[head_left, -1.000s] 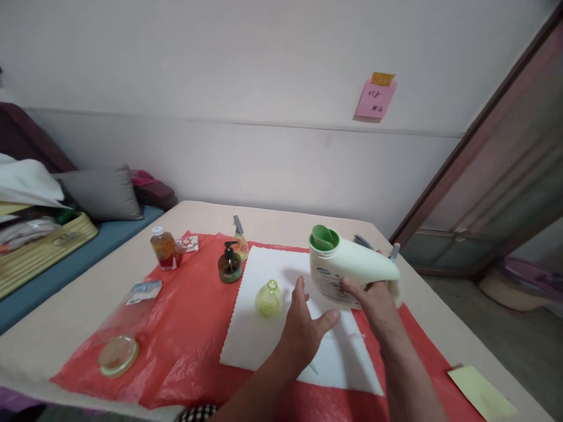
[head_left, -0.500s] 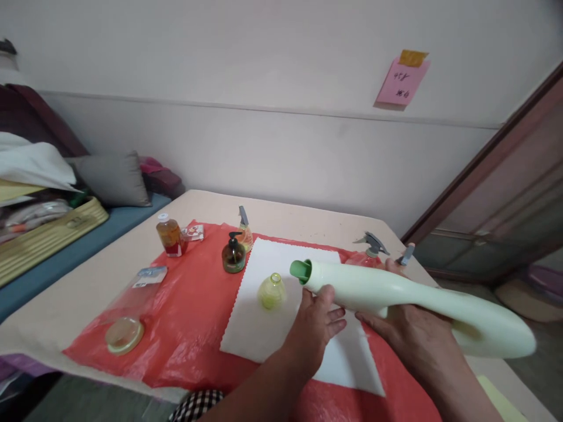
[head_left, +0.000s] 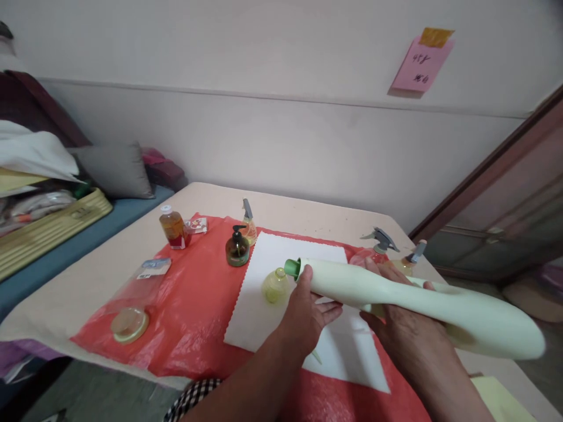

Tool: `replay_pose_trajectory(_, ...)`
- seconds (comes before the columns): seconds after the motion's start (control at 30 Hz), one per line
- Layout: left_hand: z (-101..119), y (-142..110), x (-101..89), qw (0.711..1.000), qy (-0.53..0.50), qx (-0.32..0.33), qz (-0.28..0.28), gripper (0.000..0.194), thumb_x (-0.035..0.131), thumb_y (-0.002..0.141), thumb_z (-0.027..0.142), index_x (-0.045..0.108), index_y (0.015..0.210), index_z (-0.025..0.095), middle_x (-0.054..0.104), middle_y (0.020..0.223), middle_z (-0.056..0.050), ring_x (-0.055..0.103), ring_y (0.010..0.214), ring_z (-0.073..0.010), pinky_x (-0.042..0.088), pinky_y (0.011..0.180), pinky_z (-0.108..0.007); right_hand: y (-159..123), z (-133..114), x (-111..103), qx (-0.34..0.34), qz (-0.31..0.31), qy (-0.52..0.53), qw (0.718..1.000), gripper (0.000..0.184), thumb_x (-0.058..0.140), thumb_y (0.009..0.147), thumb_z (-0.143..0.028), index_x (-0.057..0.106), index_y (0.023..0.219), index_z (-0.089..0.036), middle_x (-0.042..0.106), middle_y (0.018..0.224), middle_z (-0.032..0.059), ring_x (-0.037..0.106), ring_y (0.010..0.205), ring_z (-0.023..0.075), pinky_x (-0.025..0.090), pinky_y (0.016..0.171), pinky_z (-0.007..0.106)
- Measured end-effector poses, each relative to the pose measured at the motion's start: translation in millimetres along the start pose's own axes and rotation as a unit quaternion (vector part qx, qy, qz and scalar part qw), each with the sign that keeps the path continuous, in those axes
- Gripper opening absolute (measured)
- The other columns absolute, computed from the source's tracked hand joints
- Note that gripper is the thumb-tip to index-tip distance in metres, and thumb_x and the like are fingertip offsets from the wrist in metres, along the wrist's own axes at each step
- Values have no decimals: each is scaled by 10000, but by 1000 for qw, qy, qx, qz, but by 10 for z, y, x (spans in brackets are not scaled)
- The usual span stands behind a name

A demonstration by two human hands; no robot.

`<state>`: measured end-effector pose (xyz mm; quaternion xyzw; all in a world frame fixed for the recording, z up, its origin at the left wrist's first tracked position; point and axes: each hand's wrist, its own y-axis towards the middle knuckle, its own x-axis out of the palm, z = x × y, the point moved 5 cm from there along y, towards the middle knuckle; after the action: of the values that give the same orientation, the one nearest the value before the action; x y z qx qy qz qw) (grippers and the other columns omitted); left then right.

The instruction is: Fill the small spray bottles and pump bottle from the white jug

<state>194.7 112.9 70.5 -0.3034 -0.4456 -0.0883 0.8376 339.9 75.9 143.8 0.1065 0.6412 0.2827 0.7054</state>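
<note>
A long pale green plastic vessel, which looks like a watering can (head_left: 352,281), lies sideways in the air above the table. Its narrow end has a darker green mouthpiece (head_left: 292,268) pointing left. My left hand (head_left: 303,310) grips this end, thumb on its side and the other fingers spread below. Farther back, my right hand (head_left: 409,328) is wrapped around the middle from beneath. Just left of the mouthpiece, a small round yellow-green glass bottle (head_left: 275,287) stands uncapped on a white cloth (head_left: 255,328).
Red plastic sheeting (head_left: 193,316) covers much of the table. On it are a dark pump bottle (head_left: 237,251), a spray bottle (head_left: 248,228), an amber bottle (head_left: 173,227) and a clear lidded tub (head_left: 129,325). More spray bottles (head_left: 382,249) stand behind my right hand.
My left hand has shifted up onto the vessel's narrow end, its thumb now against the side. The mouthpiece has come closer to the glass bottle. The whole view has shifted slightly.
</note>
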Motion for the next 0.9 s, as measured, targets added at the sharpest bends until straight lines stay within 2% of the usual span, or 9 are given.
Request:
replay_pose_trajectory(0.2,-9,3,13,1000,-27,4,-4,757,520,885,665,444,1451,167,581,1380,-187,712,1082,-329,499,1062,-472,54,-116,-119,-12,10,-25,1000,732,438,941,-250,157,1616,-289,486,1540,155,480,1398,383,250,1167,673)
replay_pose_trajectory(0.43,18,-25,22,1000,-31,-1,5,712,471,913,628,449,1449,160,594,1344,-177,701,1102,-334,489,1064,-481,96,-233,-212,-5,8,-2,1000,740,433,953,-235,134,1627,-304,497,1528,164,492,1380,408,282,1145,684)
replay_pose_trajectory(0.6,20,-37,41,999,-43,-7,2,675,471,916,607,500,1408,145,625,1291,-179,686,1127,-325,498,1048,-461,98,-261,-211,-23,19,-46,998,754,448,963,-209,101,1630,-269,524,1506,177,504,1377,381,291,1155,659)
replay_pose_trajectory(0.73,25,-38,48,998,-53,-11,9,646,478,915,592,529,1378,145,638,1280,-174,692,1099,-319,520,1011,-443,113,-290,-237,-38,38,-78,996,771,498,955,-194,125,1627,-242,546,1489,166,523,1363,358,344,1144,617)
replay_pose_trajectory(0.9,23,-31,37,998,-68,-5,-2,619,497,910,581,549,1365,164,628,1326,-152,710,1053,-309,551,965,-430,122,-307,-247,-38,55,-82,994,730,481,966,-186,169,1622,-255,554,1482,155,526,1353,351,327,1154,603)
